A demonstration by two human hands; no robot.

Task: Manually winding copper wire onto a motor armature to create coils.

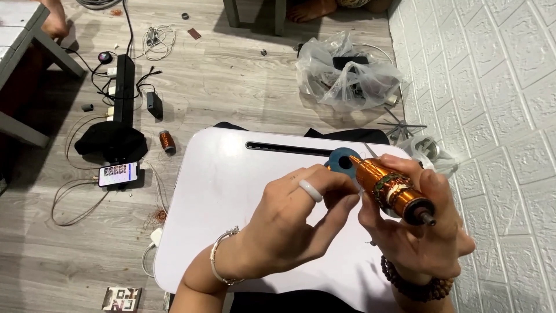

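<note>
My right hand [420,232] grips a copper-wound motor rotor [387,186] with a dark shaft end pointing toward me and a blue-grey disc [343,160] at its far end. My left hand [295,217], wearing a pale ring and a thin bracelet, reaches across with its fingertips touching the rotor near the disc. Both hands hover over a white lap table [220,197].
A clear plastic bag [347,72] of parts lies on the wooden floor beyond the table. To the left are a black power strip [123,87], a phone [118,173], a copper wire spool [167,141] and loose cables. A white brick-pattern wall [498,104] runs along the right.
</note>
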